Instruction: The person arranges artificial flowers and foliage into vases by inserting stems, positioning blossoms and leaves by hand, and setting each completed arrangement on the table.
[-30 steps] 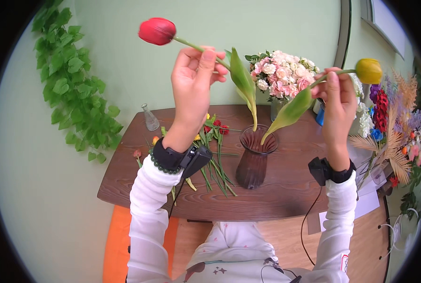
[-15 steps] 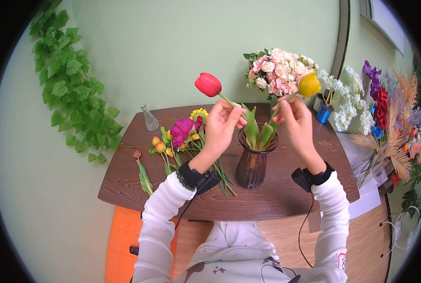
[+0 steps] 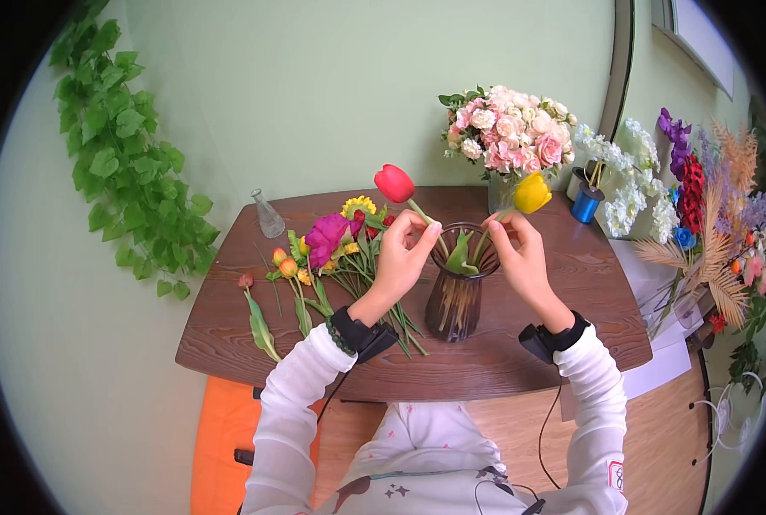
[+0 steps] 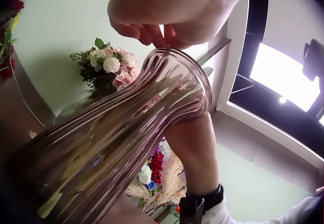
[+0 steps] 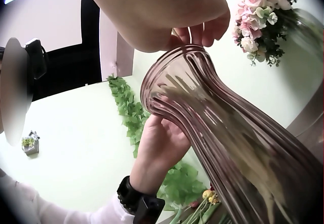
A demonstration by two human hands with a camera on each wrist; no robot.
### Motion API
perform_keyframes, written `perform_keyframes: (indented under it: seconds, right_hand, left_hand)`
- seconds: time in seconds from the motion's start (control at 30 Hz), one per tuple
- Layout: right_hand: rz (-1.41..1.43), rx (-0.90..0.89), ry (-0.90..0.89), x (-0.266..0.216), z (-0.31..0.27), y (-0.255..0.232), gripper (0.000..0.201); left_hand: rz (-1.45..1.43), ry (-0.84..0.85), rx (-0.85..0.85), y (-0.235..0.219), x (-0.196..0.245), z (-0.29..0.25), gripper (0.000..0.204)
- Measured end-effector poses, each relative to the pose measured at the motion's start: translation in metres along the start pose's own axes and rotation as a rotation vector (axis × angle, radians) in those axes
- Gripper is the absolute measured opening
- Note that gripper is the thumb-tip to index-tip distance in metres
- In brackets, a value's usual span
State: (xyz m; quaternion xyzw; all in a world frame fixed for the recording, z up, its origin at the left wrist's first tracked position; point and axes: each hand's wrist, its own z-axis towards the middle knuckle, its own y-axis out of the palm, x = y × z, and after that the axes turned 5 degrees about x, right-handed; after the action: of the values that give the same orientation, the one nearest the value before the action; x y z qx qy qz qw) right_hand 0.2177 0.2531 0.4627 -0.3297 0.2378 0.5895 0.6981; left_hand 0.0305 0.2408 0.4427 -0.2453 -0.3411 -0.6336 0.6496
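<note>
A purplish ribbed glass vase [image 3: 454,300] stands on the table, with green leaves and stems inside its mouth. At its left rim, the left hand [image 3: 402,257] pinches the stem of a red tulip [image 3: 394,184]. The right hand [image 3: 520,257] pinches the stem of a yellow tulip [image 3: 532,193] by the right rim. Both blooms stick out above the fingers, leaning apart. In the left wrist view the left hand [image 4: 172,11] is over the vase mouth [image 4: 177,82]; the right wrist view shows the right hand [image 5: 162,11] there, its fingertips partly hidden.
Loose flowers, including a purple bloom [image 3: 328,240] and a small tulip [image 3: 261,328], lie left on the table [image 3: 520,360]. A small glass bottle [image 3: 268,215] stands at the back left. Behind are a pink bouquet [image 3: 520,133] and a blue spool [image 3: 586,202]; more flowers are at right.
Both hands have come down and inward to the vase rim with the tulips. The leaves and lower stems have gone down into the vase, and the two blooms are lower and closer together.
</note>
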Motion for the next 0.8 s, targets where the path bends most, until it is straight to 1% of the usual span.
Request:
perform_keyframes:
  seconds: [0.07,0.1,0.17,0.2,0.27,0.3,0.37,0.47,0.6,0.7,0.8]
  right_hand:
    - [0.017,0.066,0.006,0.003,-0.003,0.000,0.011]
    - [0.016,0.066,0.008,0.005,-0.003,-0.001,0.011]
    - [0.057,0.116,-0.019,0.008,-0.005,-0.001,0.011]
    - [0.056,0.115,-0.018,0.010,-0.006,-0.001,0.011]
    - [0.053,0.151,-0.032,0.012,-0.008,-0.001,0.011]
    - [0.052,0.150,-0.031,0.012,-0.008,-0.001,0.011]
    - [0.106,0.158,-0.001,0.012,-0.010,0.000,0.012]
    - [0.122,0.149,0.023,0.009,-0.011,0.000,0.012]
    - [0.108,0.149,-0.007,0.007,-0.013,0.001,0.012]
    - [0.144,0.121,0.022,0.003,-0.014,0.001,0.011]
    - [0.116,0.108,0.026,0.005,-0.014,0.001,0.011]
  left_hand:
    - [-0.019,-0.045,0.011,-0.003,-0.003,-0.003,0.009]
    - [-0.020,-0.047,0.011,-0.003,-0.006,-0.004,0.009]
    - [-0.023,0.062,0.055,-0.003,-0.008,-0.006,0.009]
    - [-0.024,0.060,0.055,-0.003,-0.008,-0.007,0.009]
    - [-0.006,0.005,0.046,-0.005,-0.008,-0.009,0.009]
    - [-0.007,0.004,0.047,-0.006,-0.008,-0.010,0.009]
    - [0.005,-0.038,-0.005,-0.007,-0.007,-0.010,0.008]
    - [-0.004,-0.062,-0.003,-0.006,-0.005,-0.011,0.008]
    - [0.040,-0.035,-0.014,-0.009,-0.006,-0.012,0.009]
    - [0.067,-0.036,-0.036,-0.010,-0.008,-0.012,0.010]
    - [0.041,0.002,0.002,-0.010,-0.009,-0.013,0.009]
